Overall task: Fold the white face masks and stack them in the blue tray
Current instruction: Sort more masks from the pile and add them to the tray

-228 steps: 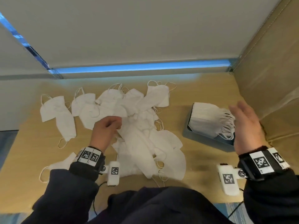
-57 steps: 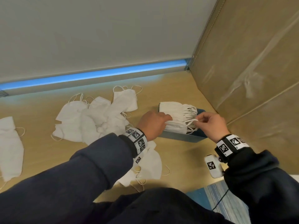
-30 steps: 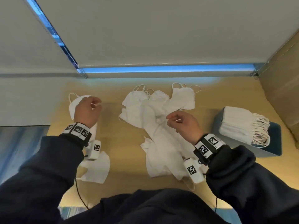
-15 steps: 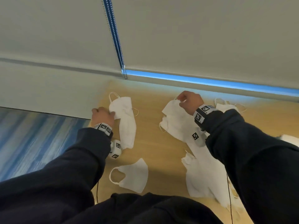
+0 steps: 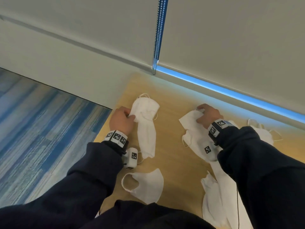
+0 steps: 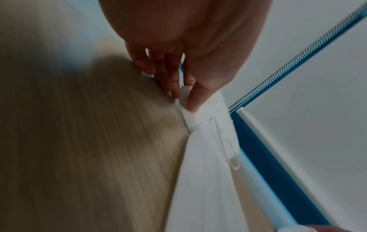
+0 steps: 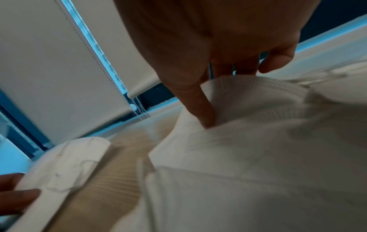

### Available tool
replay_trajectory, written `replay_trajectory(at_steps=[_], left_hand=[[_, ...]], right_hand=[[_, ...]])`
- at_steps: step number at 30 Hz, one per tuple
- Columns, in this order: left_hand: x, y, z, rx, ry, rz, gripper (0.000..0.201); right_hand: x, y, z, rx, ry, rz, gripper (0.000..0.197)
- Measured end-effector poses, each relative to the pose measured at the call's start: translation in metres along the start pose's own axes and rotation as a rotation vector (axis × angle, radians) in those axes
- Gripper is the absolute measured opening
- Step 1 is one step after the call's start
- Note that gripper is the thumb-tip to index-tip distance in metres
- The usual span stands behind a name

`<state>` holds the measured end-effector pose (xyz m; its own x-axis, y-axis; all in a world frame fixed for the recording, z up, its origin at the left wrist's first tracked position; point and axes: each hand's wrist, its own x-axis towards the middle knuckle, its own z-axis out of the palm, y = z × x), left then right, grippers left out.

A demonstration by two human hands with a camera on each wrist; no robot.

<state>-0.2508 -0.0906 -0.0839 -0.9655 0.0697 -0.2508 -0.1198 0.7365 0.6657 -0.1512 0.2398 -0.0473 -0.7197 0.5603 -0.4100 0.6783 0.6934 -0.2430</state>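
Item 1, nearest me: a folded mask (image 5: pixel 148 185) lay flat on the wooden table (image 5: pixel 175 156) just in front of my dark sleeves, one ear loop open toward the left, touched by neither hand.

Item 2, near right: a loose heap of masks (image 5: pixel 219 200) ran from the table's near edge up under my right forearm.

Item 3, middle left: my left hand (image 5: pixel 121 120) sat at the table's left edge, knuckles up. In the left wrist view its fingers (image 6: pixel 174 84) and thumb pinched a corner of a long mask (image 5: pixel 146 129). That mask stretched from the pinch back toward me beside my left wrist, its rounded far end lying past my fingers, its loops trailing on the wood.

Item 4, middle right: my right hand (image 5: pixel 207 115) pressed down on the top mask of the heap (image 5: pixel 189 121), fingers curled into its far edge. In the right wrist view the thumb (image 7: pixel 202 108) was dug into a fold of the fabric with the fingers behind it, so I logged it as grasping that mask. The two hands were well apart, with bare wood between them.

Item 5, far right: more masks (image 5: pixel 264 134) showed beyond my right sleeve.

Item 6, farthest: a pale window blind (image 5: pixel 231 38) with a bead chain (image 5: pixel 156 38) and a blue strip of light (image 5: pixel 231 93) along the table's far edge.

The tray was not in any view.
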Motion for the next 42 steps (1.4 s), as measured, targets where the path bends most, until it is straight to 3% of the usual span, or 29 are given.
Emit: replay_trajectory(at_steps=[4, 7, 9, 12, 18, 21, 24, 28, 32, 33, 35, 39, 42], left_hand=[[-0.017, 0.002, -0.019, -0.352, 0.071, -0.032, 0.012], [-0.040, 0.006, -0.039, -0.498, 0.116, -0.001, 0.015], [-0.059, 0.014, -0.052, -0.487, 0.171, 0.040, 0.017], [-0.088, 0.018, -0.065, -0.450, 0.158, 0.116, 0.022], [-0.134, 0.025, -0.057, -0.408, -0.144, 0.232, 0.015], [-0.153, 0.042, -0.052, -0.495, -0.310, 0.242, 0.015], [-0.168, 0.066, -0.057, -0.643, -0.444, 0.216, 0.023], [-0.185, 0.089, -0.069, -0.842, -0.455, 0.147, 0.028], [-0.189, 0.092, -0.071, -0.725, -0.465, 0.354, 0.023], [-0.188, 0.093, -0.072, -0.687, -0.486, 0.392, 0.015], [-0.182, 0.089, -0.073, -0.587, -0.510, 0.460, 0.021], [-0.162, 0.077, -0.085, -0.493, -0.477, 0.463, 0.029], [-0.152, 0.070, -0.092, -0.544, -0.469, 0.432, 0.027]], right_hand=[[-0.023, -0.021, -0.020, 0.180, 0.133, -0.176, 0.018], [-0.053, -0.026, -0.044, 0.368, 0.263, -0.267, 0.030], [-0.081, -0.031, -0.062, 0.518, 0.290, -0.312, 0.026], [-0.130, -0.036, -0.082, 0.825, 0.036, -0.379, 0.024], [-0.190, -0.030, -0.063, 1.198, -0.347, -0.406, 0.048], [-0.211, -0.032, -0.044, 1.198, -0.374, -0.410, 0.047], [-0.224, -0.035, -0.032, 1.202, -0.166, -0.400, 0.019], [-0.230, -0.030, -0.027, 1.245, -0.015, -0.418, 0.020], [-0.233, -0.023, -0.020, 1.230, 0.006, -0.409, 0.024], [-0.233, -0.021, -0.018, 1.244, -0.011, -0.392, 0.025], [-0.233, -0.015, -0.018, 1.286, -0.108, -0.345, 0.026], [-0.228, 0.009, -0.029, 1.331, -0.468, -0.250, 0.036], [-0.226, 0.022, -0.033, 1.181, -0.515, -0.251, 0.040]])
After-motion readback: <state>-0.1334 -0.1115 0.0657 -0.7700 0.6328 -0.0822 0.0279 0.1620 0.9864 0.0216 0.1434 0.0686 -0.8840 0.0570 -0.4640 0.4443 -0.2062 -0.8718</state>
